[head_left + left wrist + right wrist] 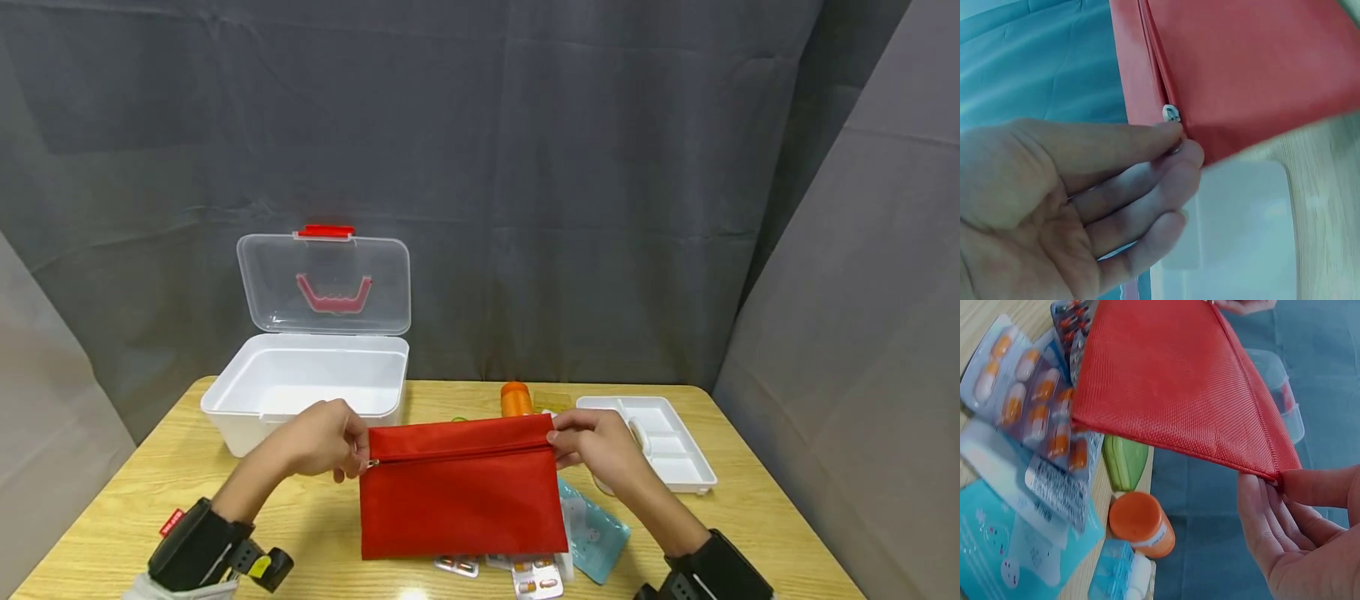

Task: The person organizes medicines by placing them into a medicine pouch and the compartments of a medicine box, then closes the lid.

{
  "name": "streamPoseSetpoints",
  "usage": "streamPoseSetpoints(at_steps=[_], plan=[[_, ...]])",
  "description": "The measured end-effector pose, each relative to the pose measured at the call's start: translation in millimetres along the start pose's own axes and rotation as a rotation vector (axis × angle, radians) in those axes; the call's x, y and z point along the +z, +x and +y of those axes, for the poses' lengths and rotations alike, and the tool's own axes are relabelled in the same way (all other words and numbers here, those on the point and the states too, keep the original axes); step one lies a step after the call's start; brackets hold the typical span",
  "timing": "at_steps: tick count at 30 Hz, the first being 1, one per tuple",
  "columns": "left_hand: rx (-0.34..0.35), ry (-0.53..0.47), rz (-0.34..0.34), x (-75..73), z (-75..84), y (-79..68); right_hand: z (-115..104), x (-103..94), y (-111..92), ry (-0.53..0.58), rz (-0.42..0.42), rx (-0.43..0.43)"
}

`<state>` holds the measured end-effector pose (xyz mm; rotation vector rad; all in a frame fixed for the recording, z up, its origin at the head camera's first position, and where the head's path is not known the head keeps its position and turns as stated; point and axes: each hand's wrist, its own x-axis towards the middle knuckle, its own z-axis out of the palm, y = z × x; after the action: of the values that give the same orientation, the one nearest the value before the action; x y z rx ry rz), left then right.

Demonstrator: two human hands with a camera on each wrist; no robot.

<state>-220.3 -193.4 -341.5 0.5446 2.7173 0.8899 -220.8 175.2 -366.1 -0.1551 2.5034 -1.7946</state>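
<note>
A red zip pouch is held up above the wooden table, its zip running along the upper part. My left hand pinches the metal zipper pull at the pouch's left end between thumb and fingertips. At the opposite end, my right hand grips the pouch's corner by the zip, with the thumb on one side and fingers on the other. Blister packs of capsules lie under and beside the pouch, which partly covers them.
Behind my left hand stands a white box with its clear lid raised. A white divided tray is at the right. Near it lie an orange pill bottle, a blue pill organizer and a light-blue packet.
</note>
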Motion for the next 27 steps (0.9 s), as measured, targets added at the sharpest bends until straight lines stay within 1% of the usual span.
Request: streamPoseSetpoints(at_steps=[5,7,9,12,18,21,24,27], plan=[[-0.052,-0.059,-0.024,-5.6,-10.4,-2.0,3.2,-5.8,1.1,-0.024,0.02,-0.001],[-0.058,-0.08,-0.031,-6.2,-11.8,-1.7,4.2,-5.5,1.6,-0.022,0.021,-0.001],[-0.059,-0.075,-0.027,-5.6,-11.5,-0.4,4.3,-3.9,1.6,-0.024,0.028,-0.005],[-0.059,-0.05,-0.016,-4.6,-11.4,1.1,2.7,-1.1,0.8,-0.034,0.041,-0.026],[-0.081,0.005,-0.005,-1.4,-14.2,6.4,-1.6,1.4,-3.1,-0.062,0.063,-0.043],[-0.074,0.038,0.008,-0.3,-14.2,9.5,-4.0,1.8,-4.4,-0.079,0.069,-0.064],[-0.08,0.072,0.018,-0.7,-10.8,11.6,-6.7,2.0,-5.7,-0.095,0.073,-0.077],[-0.095,0.1,0.028,-2.3,-4.2,13.1,-8.5,1.9,-6.4,-0.104,0.075,-0.081]])
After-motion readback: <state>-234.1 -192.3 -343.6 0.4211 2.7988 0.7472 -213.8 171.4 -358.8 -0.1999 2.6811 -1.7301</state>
